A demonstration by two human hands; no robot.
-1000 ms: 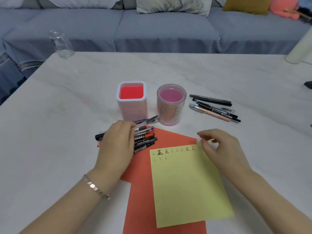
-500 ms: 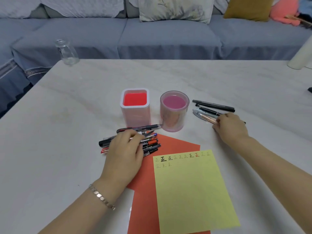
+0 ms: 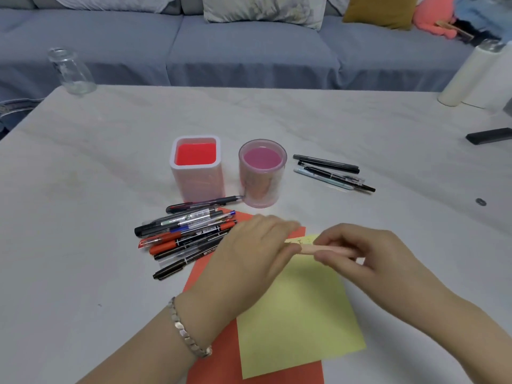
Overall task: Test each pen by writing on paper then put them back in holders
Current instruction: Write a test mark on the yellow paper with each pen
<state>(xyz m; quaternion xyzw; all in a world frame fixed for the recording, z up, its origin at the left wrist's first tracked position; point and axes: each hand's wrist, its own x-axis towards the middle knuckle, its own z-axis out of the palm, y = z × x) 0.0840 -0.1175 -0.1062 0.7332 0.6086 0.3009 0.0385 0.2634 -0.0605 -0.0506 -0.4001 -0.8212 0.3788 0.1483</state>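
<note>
A peach-coloured pen (image 3: 322, 248) lies level between both hands above the yellow paper (image 3: 299, 314). My right hand (image 3: 357, 250) grips its right part; my left hand (image 3: 255, 248) pinches its left end. The yellow sheet rests on a red sheet (image 3: 213, 364). A square red holder (image 3: 197, 171) and a round pink holder (image 3: 261, 176) stand behind the sheets, nothing sticking out of them. A pile of pens (image 3: 188, 234) lies left of my left hand. A smaller group of pens (image 3: 332, 171) lies right of the pink holder.
A glass jar (image 3: 70, 72) stands at the table's far left corner. White cylinders (image 3: 471, 76) stand at the far right, with a black flat object (image 3: 489, 135) and a small dark cap (image 3: 480, 201) near the right edge. A grey sofa runs behind the table.
My right hand took the peach pen from the right group and brought it over the yellow paper. My left hand left the pen pile and now holds the pen's other end.
</note>
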